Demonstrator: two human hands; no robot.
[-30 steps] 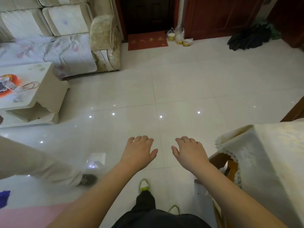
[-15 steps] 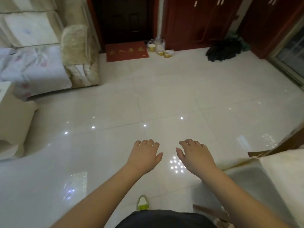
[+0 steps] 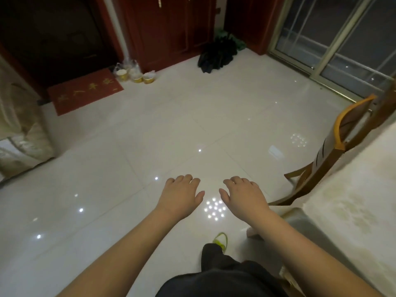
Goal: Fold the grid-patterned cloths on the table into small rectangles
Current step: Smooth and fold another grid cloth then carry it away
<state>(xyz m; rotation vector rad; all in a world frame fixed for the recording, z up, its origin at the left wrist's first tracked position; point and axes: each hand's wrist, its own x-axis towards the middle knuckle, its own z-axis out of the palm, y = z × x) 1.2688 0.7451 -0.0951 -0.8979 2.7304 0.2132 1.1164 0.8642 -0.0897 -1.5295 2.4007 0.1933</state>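
My left hand [image 3: 181, 195] and my right hand [image 3: 243, 196] are stretched out side by side in front of me, palms down over the shiny tiled floor, fingers relaxed and holding nothing. A table under a cream tablecloth [image 3: 351, 200] reaches into view at the right edge. No grid-patterned cloth shows in this view.
A wooden chair [image 3: 334, 151] stands by the table at the right. A sofa end [image 3: 19, 136] is at the left. Farther off lie a red doormat [image 3: 84, 92], small bowls in bags [image 3: 135, 75], a dark heap [image 3: 216, 54] and a glass sliding door [image 3: 334, 39].
The view has swung to the right: the sofa and low side table slid out at the left, while the chair, table and glass door came in. Both hands stay outstretched and empty.
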